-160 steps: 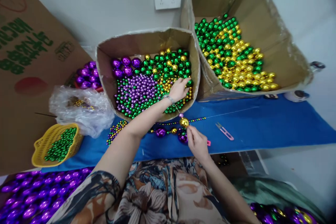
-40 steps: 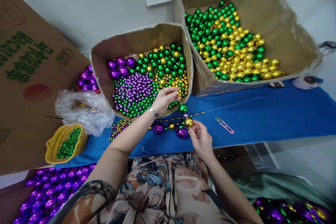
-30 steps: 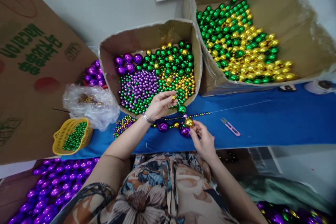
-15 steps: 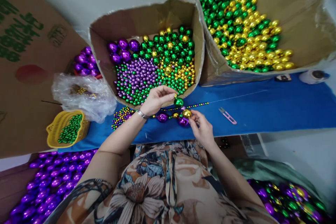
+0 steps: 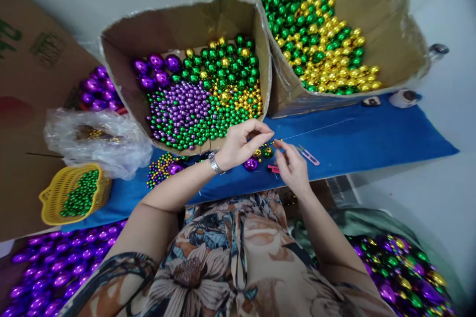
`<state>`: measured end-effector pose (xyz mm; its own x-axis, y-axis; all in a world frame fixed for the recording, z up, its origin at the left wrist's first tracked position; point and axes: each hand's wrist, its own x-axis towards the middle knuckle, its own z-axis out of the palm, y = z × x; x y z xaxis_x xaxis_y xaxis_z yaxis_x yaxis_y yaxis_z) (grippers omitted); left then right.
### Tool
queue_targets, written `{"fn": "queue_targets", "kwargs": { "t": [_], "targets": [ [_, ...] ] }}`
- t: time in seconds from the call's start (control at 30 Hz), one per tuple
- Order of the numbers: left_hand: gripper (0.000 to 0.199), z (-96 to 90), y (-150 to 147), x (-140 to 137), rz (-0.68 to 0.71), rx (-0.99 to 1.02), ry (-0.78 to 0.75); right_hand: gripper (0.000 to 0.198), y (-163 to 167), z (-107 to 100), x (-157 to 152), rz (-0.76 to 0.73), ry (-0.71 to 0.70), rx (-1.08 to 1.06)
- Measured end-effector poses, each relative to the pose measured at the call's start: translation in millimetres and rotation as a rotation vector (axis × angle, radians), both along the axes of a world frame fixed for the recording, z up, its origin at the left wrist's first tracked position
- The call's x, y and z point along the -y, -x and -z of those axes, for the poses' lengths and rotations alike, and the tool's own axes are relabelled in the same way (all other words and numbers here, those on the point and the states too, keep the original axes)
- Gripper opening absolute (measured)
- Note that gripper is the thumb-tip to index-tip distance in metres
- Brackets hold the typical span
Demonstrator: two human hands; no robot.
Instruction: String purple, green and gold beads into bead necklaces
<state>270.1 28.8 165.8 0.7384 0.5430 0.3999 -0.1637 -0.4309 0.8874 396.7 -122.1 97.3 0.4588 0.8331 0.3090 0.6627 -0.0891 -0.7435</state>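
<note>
My left hand (image 5: 243, 144), with a metal watch (image 5: 215, 162) at the wrist, is closed in a pinch over the blue cloth. Close to its fingertips, my right hand (image 5: 293, 164) pinches too. Both seem to hold a string of beads (image 5: 281, 140); fingers hide most of what they grip. From there a thin white thread (image 5: 316, 130) runs off to the right. Below the fingertips lie a large purple bead (image 5: 250, 163), a green bead (image 5: 267, 151) and a gold bead (image 5: 257, 152). A small pinkish-red object (image 5: 273, 169) lies beside my right hand.
Pink thread snips (image 5: 309, 155) lie on the blue cloth (image 5: 394, 143). Behind stand two cardboard boxes, one (image 5: 186, 20) with mixed beads, another (image 5: 372, 15) with green and gold ones. A yellow basket (image 5: 50, 198) holds green beads. Small beads (image 5: 159, 168) are heaped at left.
Both hands have shifted right and their fingertips have come together. My right fingers have let go of the large gold bead, my left ones have left the green bead. The pinkish-red object has come into view.
</note>
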Motion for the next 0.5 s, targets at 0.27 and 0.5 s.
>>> {"fn": "queue_targets", "kwargs": {
  "t": [0.27, 0.5],
  "targets": [
    [0.015, -17.5, -4.2, -5.0, 0.000, 0.099, 0.177, 0.022, 1.8, 0.2, -18.6, -0.116, -0.095, 0.135],
    [0.031, 36.4, 4.7, -4.3, 0.019, 0.048, 0.211, 0.025, -5.5, 1.5, -10.9, -0.021, 0.014, -0.167]
  ]
}}
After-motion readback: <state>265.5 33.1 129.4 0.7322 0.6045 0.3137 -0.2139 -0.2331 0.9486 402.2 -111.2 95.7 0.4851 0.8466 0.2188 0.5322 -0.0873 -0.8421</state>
